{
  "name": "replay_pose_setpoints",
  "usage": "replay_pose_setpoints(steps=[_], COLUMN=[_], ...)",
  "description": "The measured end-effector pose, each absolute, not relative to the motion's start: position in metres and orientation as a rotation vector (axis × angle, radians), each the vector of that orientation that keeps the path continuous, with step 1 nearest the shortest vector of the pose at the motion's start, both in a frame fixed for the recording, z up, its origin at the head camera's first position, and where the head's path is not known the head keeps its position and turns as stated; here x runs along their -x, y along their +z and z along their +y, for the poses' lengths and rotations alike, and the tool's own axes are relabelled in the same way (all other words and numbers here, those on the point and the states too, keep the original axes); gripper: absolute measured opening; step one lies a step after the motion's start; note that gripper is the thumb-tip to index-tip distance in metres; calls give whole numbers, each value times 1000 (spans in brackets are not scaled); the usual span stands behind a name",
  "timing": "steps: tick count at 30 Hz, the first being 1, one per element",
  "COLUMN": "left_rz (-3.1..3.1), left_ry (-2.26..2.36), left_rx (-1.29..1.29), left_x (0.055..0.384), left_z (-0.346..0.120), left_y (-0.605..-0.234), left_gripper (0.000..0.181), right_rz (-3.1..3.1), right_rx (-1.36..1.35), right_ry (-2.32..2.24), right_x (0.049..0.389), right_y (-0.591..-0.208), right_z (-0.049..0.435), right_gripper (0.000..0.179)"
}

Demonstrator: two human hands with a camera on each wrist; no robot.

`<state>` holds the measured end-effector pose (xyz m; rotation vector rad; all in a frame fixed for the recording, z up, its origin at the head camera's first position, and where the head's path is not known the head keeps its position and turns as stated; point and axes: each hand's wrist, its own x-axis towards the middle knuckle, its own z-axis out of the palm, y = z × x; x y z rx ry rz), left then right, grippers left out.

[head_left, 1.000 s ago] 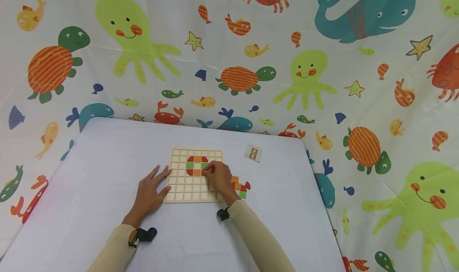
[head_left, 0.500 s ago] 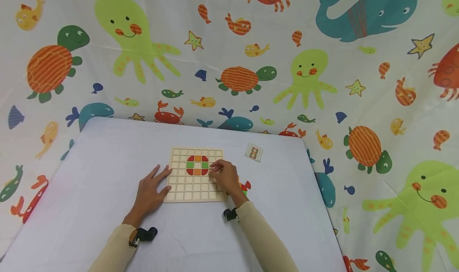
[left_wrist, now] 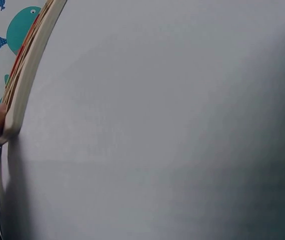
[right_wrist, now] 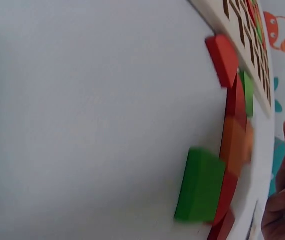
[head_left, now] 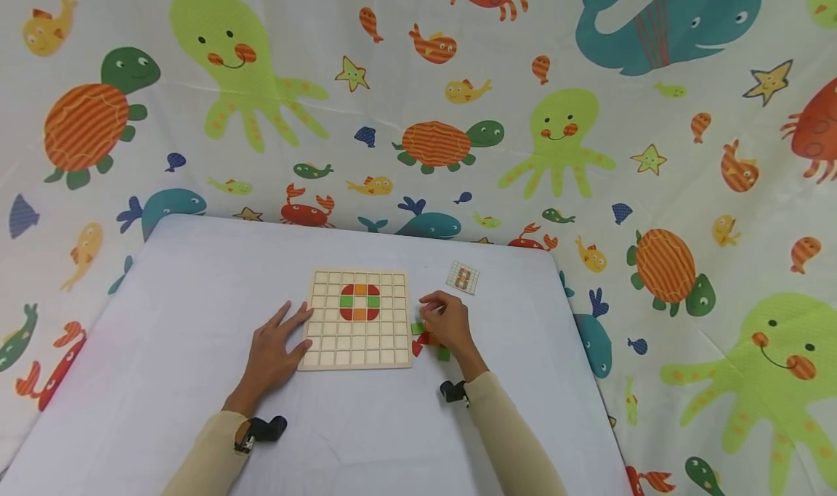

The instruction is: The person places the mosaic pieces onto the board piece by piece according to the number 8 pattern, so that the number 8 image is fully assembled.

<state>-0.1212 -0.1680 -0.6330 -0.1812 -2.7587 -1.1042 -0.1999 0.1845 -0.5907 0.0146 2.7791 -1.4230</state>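
A square wooden grid board (head_left: 327,352) lies on the white table. Red, orange and green pieces form a rounded ring in its upper middle, with a red corner piece (head_left: 373,290) among them. My left hand (head_left: 270,352) rests against the board's left edge, fingers spread and thumb at the lower side. Right of the board, my right hand (head_left: 450,324) hovers over a small pile of loose pieces, its fingers loosely bent with nothing visible between them. Beneath it show a green block (right_wrist: 201,186), an orange block (right_wrist: 232,147) and a red rounded piece (right_wrist: 223,59). The hand partly hides the pile.
A small pattern card (head_left: 463,278) lies beyond the right hand, printed with a coloured design on a grid. Behind the white table (head_left: 196,293) hangs a curtain (head_left: 366,46) with sea animals. Both wrists carry small black cameras.
My right hand has moved right, off the ring of pieces on the board and over the loose pile. The red piece it pressed now sits in the ring. My left hand stays put.
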Motion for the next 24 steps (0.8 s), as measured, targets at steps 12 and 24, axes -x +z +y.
replay_pose_setpoints(steps=[12,24], left_rz=[-2759,-2766], left_ry=[-1104,-1098], left_rx=[182,184], left_x=[121,122], left_z=[-168,-169], left_y=[-634,-637], left_gripper=[62,62], right_rz=[2765,2714], right_rx=[-173,-163], right_ry=[-1368,-1352], right_x=[189,180], right_y=[-596,-595], right_z=[212,218], right_gripper=[10,16])
